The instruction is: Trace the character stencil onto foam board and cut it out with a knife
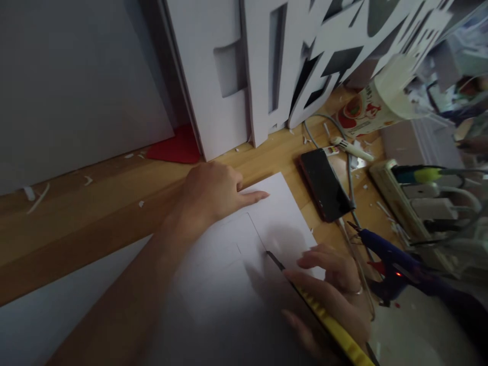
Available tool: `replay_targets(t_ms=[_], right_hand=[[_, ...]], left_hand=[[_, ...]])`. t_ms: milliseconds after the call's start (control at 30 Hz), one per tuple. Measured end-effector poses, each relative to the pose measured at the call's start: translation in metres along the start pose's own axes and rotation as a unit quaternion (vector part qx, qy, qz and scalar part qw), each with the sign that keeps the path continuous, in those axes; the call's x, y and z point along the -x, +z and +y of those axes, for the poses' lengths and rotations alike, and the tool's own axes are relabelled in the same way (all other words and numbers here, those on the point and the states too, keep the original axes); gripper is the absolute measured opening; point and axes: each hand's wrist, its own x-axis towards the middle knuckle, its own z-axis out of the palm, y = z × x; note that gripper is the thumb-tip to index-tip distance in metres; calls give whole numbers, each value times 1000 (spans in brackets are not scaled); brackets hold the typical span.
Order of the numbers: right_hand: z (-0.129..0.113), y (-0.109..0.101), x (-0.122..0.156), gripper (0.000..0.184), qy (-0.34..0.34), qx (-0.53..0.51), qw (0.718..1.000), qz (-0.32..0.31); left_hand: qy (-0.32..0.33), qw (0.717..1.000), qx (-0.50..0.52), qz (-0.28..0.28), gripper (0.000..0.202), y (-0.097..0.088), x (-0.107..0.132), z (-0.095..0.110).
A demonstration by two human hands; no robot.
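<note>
A white board [229, 284] with thin lines on its face lies under both hands. My left hand [211, 190] holds the board near its far edge, the thumb stretched flat across the surface and the other fingers curled at the edge. My right hand [339, 290] is closed around a yellow utility knife [335, 330]. The knife's dark blade points away from me, its tip touching the end of a long thin line on the board. A shorter line lies just left of the tip. Part of the knife's handle is cut off by the frame's lower edge.
White panels with cutouts [229, 112] lean upright at the back, beside a red piece [175, 146]. To the right are a phone [326, 183], a paper cup [375, 104], a power strip [404, 203] and a blue glue gun [396, 259] with a lit red light. Scraps and cables lie about.
</note>
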Motion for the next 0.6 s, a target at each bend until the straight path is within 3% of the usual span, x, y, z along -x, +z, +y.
replay_targets(t_ms=[133, 233, 300, 433, 600], right_hand=[[-2, -1, 6, 21, -3, -121, 990, 75], [-12, 3, 6, 11, 27, -267, 961, 71], [-18, 11, 4, 16, 27, -339, 936, 91], [-18, 27, 8, 26, 37, -384, 908, 165], [-14, 26, 21, 30, 60, -413, 898, 141]], left_hand=[[-17, 998, -57, -12, 73, -1, 5, 10], [-34, 996, -79, -17, 75, 2, 5, 13], [-36, 996, -84, -20, 75, 4, 4, 12], [-35, 996, -81, -9, 73, 4, 3, 11], [-25, 996, -84, 9, 73, 4, 4, 11]])
